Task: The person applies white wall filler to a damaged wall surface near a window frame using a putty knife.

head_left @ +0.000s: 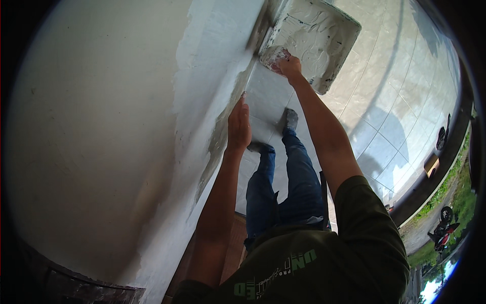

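My right hand is closed around a hand tool smeared with white paste, reddish near the fingers. Its exact kind is hidden by the paste and my grip. The tool is at the near left corner of a shallow rectangular tray, whose inside is coated with thick off-white paste. My left hand is beside the wall, seen edge-on with its fingers stretched forward. A whitish smear shows at the fingertips, and I see nothing held in it.
Patchy coating in white and grey covers the wall on the left. Below are pale floor tiles, with my shoes on them. A dark ledge borders the floor at right, and beyond it a motorcycle stands near grass.
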Demonstrator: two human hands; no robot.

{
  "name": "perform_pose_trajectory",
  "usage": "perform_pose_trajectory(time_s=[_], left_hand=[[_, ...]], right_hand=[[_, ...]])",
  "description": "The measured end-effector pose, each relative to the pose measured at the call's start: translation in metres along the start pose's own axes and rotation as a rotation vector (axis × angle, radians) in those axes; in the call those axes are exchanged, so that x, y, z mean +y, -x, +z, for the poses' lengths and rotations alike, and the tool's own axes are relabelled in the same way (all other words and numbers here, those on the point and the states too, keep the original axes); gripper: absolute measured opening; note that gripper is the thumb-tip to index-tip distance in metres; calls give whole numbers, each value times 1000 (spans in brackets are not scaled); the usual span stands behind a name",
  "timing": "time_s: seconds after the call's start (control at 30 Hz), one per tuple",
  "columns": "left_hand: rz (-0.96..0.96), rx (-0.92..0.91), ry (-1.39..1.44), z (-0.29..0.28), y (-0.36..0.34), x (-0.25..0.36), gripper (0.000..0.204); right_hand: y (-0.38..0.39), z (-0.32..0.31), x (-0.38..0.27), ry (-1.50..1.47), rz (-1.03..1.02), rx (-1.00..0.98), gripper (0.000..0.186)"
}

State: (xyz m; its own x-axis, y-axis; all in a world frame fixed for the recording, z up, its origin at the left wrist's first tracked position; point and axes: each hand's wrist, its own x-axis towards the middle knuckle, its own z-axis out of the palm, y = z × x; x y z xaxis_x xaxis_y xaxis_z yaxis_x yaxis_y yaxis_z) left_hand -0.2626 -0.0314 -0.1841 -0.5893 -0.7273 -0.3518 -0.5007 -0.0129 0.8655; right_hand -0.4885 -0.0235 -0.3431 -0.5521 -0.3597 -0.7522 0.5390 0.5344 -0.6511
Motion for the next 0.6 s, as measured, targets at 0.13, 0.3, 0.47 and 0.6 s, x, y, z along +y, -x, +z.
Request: perform_pose_trajectory(time_s=[0.13, 0.3, 0.47, 0.6], left_hand=[[10, 5, -13, -2, 9, 3, 56], [48, 21, -33, -15, 32, 11, 55], [106, 65, -7, -24, 69, 32, 53], [204, 108, -20, -38, 90, 52, 52]], right_hand=[[-3, -12, 6, -310, 110, -227, 27], [38, -17, -3, -528, 23, -465, 27], [104, -28, -23, -642, -163, -591, 22], [187, -30, -50, -700, -223, -617, 13]])
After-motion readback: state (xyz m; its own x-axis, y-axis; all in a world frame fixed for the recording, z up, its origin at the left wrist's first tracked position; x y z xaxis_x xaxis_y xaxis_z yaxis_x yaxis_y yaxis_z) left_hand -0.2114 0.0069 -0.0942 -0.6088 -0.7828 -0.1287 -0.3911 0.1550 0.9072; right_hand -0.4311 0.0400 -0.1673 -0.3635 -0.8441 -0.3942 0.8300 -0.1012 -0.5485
